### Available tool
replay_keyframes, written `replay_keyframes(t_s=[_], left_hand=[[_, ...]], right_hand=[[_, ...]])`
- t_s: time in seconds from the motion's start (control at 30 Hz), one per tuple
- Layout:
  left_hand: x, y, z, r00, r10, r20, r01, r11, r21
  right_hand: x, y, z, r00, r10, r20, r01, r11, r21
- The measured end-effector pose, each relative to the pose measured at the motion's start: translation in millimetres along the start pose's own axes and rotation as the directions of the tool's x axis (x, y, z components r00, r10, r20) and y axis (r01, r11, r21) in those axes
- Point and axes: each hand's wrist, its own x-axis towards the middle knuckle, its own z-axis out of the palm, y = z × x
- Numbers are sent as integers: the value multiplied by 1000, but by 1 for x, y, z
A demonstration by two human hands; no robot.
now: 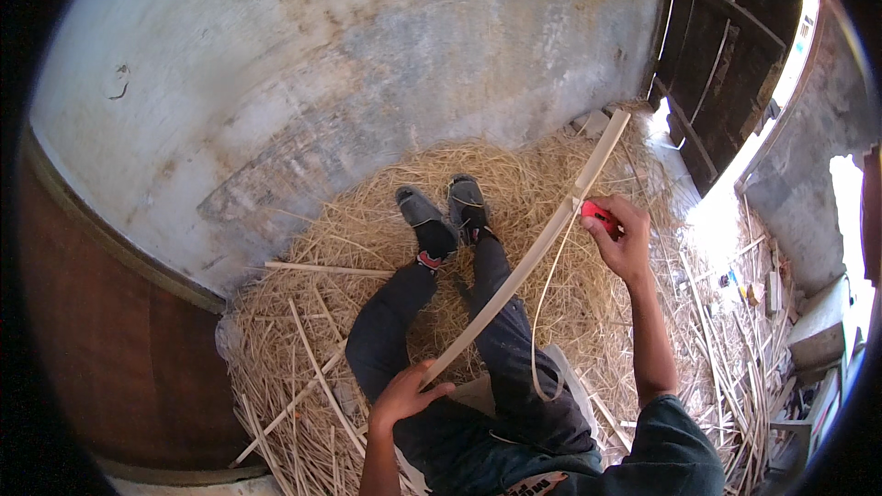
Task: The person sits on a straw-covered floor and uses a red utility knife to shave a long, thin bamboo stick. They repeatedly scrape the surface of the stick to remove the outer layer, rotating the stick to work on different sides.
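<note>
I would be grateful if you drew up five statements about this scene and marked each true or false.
1. The right hand holds a small red hand tool. True.
2. The long, flat, pale wooden strip lies untouched on the floor. False: the left hand holds its lower part.
3. A thin, pale, curved sliver hangs down from near the red tool. True.
4. The dark grey shoes rest on bare tiles. False: they rest on loose, straw-coloured litter.
5. A dark wooden plank panel stands at the picture's upper right. True.
</note>
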Motion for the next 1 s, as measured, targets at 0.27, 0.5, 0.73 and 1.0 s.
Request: replay_keyframes(t_s=[0.27, 0.5, 0.73, 1.0], left_hand=[[45, 83, 4, 878, 379, -293, -479, 710, -517], [40, 118, 24, 826, 361, -432, -539, 730, -420], [24, 113, 40, 950, 299, -88, -238, 516, -823], [23, 101, 23, 958, 266, -110, -257, 617, -743]], right_hand=[[-6, -29, -9, 997, -74, -1, 74, 996, -45], [-24, -35, -3, 973, -69, -222, 42, 992, -121], [-57, -40, 22, 897, 107, -430, -55, 990, 132], [-66, -34, 28, 934, 340, -106, -151, 647, 747]])
